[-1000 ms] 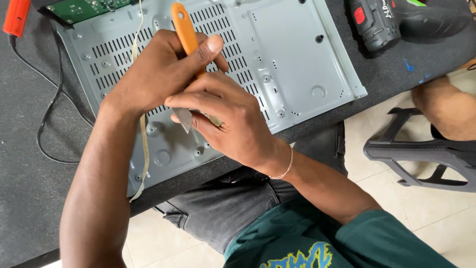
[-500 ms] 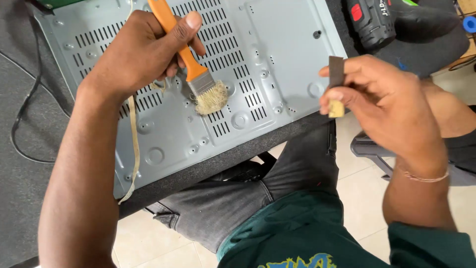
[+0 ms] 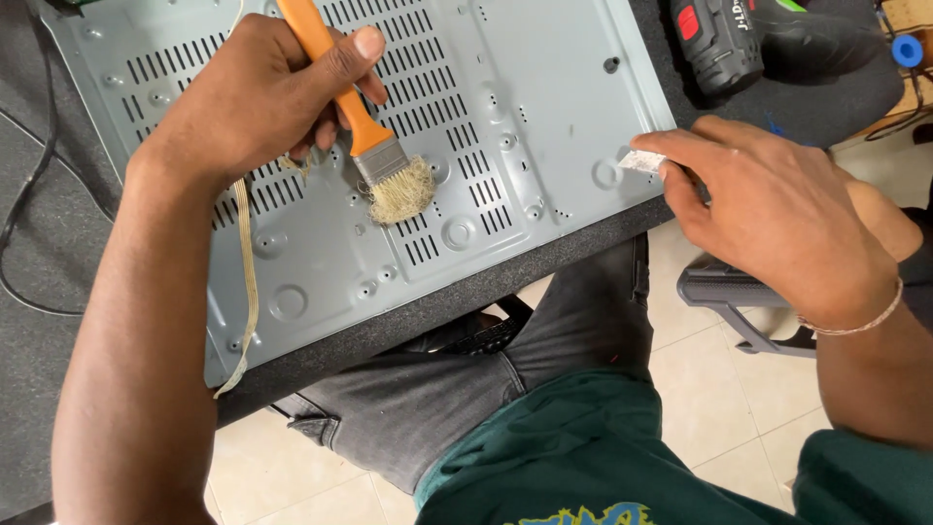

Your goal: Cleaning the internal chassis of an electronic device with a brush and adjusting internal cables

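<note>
My left hand [image 3: 258, 97] grips the orange handle of a paintbrush [image 3: 364, 136]. Its pale bristles press on a grey metal chassis plate [image 3: 544, 87] with rows of vent slots. My right hand [image 3: 777, 209] is at the plate's right corner, thumb and forefinger pinching a small pale strip [image 3: 643, 160] at the edge. A flat beige ribbon cable [image 3: 248, 282] runs along the plate's left side under my left wrist.
The plate lies on a dark grey table [image 3: 58, 243] with a black wire at the left. A black and red cordless drill [image 3: 724, 39] rests at the top right. Below are my lap, a tiled floor and a grey chair leg [image 3: 729, 292].
My hands were together on the brush a second ago. The right hand drew away to the right and now sits at the plate's corner. The brush has come down onto the plate.
</note>
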